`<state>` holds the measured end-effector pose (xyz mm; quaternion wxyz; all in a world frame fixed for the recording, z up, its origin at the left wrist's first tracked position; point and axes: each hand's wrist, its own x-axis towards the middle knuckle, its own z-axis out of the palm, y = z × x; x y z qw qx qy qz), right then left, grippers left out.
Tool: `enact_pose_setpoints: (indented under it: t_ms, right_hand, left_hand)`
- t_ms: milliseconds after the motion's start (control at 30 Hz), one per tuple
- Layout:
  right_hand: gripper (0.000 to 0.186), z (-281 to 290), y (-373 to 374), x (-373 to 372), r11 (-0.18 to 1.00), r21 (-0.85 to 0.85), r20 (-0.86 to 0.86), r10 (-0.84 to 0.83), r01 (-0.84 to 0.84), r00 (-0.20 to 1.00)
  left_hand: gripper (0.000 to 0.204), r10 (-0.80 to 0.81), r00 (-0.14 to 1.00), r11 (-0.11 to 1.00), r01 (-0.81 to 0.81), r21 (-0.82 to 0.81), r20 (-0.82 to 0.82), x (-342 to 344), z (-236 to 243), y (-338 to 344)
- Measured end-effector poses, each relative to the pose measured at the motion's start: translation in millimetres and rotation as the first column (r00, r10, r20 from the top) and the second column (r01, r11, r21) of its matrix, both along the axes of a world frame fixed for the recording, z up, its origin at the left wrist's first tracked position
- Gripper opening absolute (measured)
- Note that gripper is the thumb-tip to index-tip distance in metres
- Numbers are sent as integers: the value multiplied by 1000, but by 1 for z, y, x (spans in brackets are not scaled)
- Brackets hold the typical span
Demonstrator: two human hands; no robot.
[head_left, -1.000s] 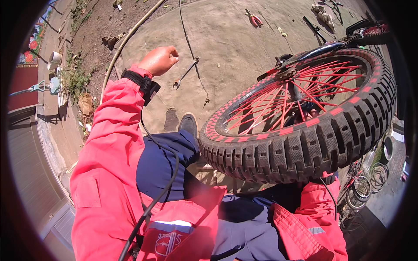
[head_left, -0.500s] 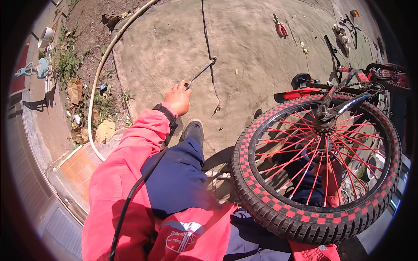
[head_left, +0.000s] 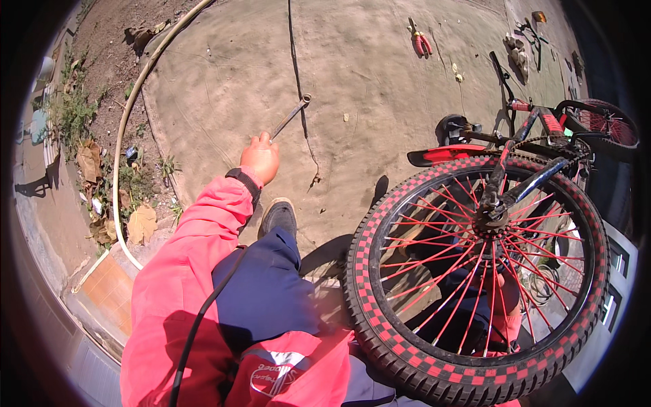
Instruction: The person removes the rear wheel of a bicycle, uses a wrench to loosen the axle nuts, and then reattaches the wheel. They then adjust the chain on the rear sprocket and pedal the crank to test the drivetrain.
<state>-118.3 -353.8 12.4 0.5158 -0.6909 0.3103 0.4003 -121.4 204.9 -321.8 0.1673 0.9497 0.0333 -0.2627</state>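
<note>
My left hand [head_left: 261, 159] reaches forward over the concrete, its fingers closed around the near end of a metal ring wrench [head_left: 289, 117]. The wrench's far ring end lies by a dark crack in the floor. To the right, a bicycle's front wheel [head_left: 588, 298] with a black and red checkered tyre and red spokes stands up close to me. Behind the spokes shows part of my right hand [head_left: 505, 293], next to the wheel; its fingers are hidden.
The bicycle frame [head_left: 550, 121] and rear wheel [head_left: 603, 123] extend far right. Red-handled pliers [head_left: 422, 45] lie ahead on the concrete. A pale hose [head_left: 122, 142] curves along the left, beside weeds and dry leaves [head_left: 142, 224]. My shoe [head_left: 279, 217] is below my left hand.
My left hand has slid a little forward and now covers the wrench's near end, which showed before. The whole view has shifted, so the floor and bicycle appear farther left.
</note>
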Motion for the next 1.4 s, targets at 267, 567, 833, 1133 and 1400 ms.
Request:
enact_pose_setpoints:
  t_ms: [267,567,833,1133,1400]
  right_hand:
    - [51,-5,-3,-6,999,39,-6,-33,33,999]
    - [54,-20,-11,-15,990,134,37,-41,36,998]
    - [56,-36,-14,-3,822,565,37,-110,70,993]
    - [26,-13,56,-32,969,247,639,-153,-13,754]
    - [30,-1,72,-19,988,149,526,-48,-36,849]
  left_hand:
    - [19,-3,998,1000,3,-3,65,-22,-8,-2]
    - [11,232,968,966,-218,-143,93,-55,36,4]
    - [21,470,821,855,-330,-401,325,-49,154,51]
    - [25,794,591,298,-168,-940,146,-68,361,75]
    - [34,667,674,318,127,-939,317,-118,478,-33]
